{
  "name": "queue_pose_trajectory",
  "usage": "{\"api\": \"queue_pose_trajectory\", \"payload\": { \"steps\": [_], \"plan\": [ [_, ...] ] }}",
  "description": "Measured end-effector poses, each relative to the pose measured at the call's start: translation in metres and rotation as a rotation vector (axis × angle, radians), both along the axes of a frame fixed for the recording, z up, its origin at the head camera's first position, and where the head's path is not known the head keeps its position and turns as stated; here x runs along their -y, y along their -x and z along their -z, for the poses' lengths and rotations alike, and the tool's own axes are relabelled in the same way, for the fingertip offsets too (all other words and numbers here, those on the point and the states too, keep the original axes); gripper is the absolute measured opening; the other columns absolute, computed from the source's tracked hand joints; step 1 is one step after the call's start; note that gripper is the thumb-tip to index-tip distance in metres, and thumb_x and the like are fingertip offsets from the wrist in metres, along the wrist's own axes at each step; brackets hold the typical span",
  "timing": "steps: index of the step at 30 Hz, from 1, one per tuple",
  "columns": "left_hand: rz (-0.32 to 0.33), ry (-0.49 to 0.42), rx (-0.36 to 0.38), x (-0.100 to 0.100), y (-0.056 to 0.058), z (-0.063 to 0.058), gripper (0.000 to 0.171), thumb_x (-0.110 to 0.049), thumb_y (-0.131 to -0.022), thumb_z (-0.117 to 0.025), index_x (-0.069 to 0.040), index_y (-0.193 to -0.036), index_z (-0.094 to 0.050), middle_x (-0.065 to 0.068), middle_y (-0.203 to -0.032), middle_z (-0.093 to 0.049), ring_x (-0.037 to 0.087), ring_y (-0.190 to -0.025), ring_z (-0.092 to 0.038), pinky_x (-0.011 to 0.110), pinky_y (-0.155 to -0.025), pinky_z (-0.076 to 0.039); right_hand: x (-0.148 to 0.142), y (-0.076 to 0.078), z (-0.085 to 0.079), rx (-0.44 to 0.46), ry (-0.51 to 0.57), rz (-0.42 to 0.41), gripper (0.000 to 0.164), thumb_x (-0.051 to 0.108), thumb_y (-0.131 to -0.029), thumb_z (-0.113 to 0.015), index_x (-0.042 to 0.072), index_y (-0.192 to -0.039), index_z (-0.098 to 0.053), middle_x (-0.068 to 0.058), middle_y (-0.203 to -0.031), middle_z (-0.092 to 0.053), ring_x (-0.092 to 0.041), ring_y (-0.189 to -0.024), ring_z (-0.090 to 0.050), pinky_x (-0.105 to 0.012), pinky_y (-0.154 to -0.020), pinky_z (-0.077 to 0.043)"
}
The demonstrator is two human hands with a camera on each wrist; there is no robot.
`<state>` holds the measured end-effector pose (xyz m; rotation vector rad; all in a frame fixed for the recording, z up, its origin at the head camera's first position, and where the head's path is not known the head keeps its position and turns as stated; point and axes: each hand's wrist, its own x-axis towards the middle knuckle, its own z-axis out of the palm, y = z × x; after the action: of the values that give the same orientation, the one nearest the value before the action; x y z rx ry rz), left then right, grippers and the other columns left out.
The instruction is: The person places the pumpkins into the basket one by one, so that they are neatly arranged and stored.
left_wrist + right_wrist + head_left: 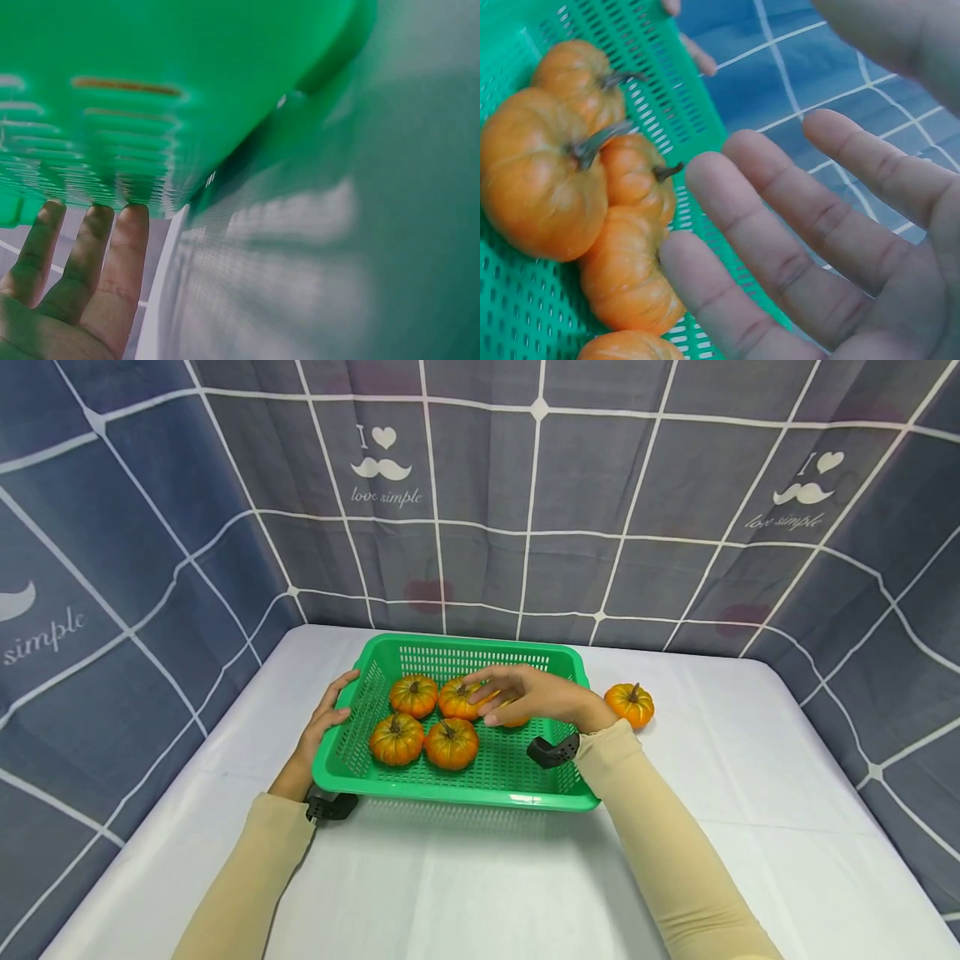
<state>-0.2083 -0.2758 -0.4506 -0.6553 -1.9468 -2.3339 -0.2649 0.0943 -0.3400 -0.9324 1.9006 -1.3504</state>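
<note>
A green plastic basket holds several small orange pumpkins, grouped toward its left and middle. My left hand rests against the basket's left end. In the left wrist view, its straight fingers touch the slotted wall. My right hand hovers over the basket with fingers extended and nothing held, partly hiding a pumpkin. The right wrist view shows its spread fingers beside the pumpkins. One more pumpkin sits outside on the table, just right of the basket.
A white cloth covers the table. Dark checked curtains with white lines enclose the back and both sides. Black devices are strapped at both wrists, the right one over the basket's right part.
</note>
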Motion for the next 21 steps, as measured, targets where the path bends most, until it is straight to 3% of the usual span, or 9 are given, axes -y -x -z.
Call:
{"api": "queue_pose_trajectory", "payload": {
  "steps": [5,12,17,21],
  "plan": [
    [0.013,-0.035,0.008,-0.001,-0.001,0.0,0.058,-0.008,-0.106,-0.032,-0.029,-0.159,-0.043,-0.008,-0.157,-0.044,0.009,-0.138,-0.05,0.022,-0.107,-0.046,-0.01,-0.003,-0.001,0.004,0.073,0.063,0.06,0.005,-0.1,-0.072,0.0,-0.156,-0.052,-0.033,-0.147,-0.058,-0.041,-0.127,-0.066,-0.042,-0.105,-0.055],
    [-0.014,-0.024,0.017,-0.002,-0.001,-0.001,0.059,-0.008,-0.104,-0.033,-0.028,-0.158,-0.043,-0.007,-0.156,-0.043,0.009,-0.138,-0.048,0.022,-0.107,-0.045,-0.024,-0.007,-0.002,-0.005,0.174,0.199,0.053,0.001,-0.098,-0.072,-0.001,-0.15,-0.059,-0.027,-0.139,-0.066,-0.05,-0.131,-0.061,-0.037,-0.102,-0.056],
    [-0.01,-0.02,0.025,-0.002,-0.001,-0.001,0.059,-0.009,-0.104,-0.033,-0.029,-0.159,-0.043,-0.006,-0.157,-0.04,0.011,-0.139,-0.045,0.022,-0.107,-0.044,-0.035,-0.011,-0.003,-0.033,0.208,0.28,0.051,0.002,-0.099,-0.07,-0.002,-0.149,-0.058,-0.024,-0.134,-0.069,-0.039,-0.124,-0.068,-0.037,-0.102,-0.056],
    [-0.003,-0.023,0.024,-0.002,-0.002,-0.001,0.06,-0.008,-0.104,-0.032,-0.029,-0.159,-0.042,-0.006,-0.158,-0.041,0.011,-0.14,-0.046,0.023,-0.107,-0.045,-0.043,-0.015,-0.002,-0.065,0.221,0.344,0.049,0.002,-0.1,-0.069,-0.002,-0.147,-0.06,-0.018,-0.13,-0.072,-0.037,-0.123,-0.068,-0.035,-0.102,-0.056]
  ]
}}
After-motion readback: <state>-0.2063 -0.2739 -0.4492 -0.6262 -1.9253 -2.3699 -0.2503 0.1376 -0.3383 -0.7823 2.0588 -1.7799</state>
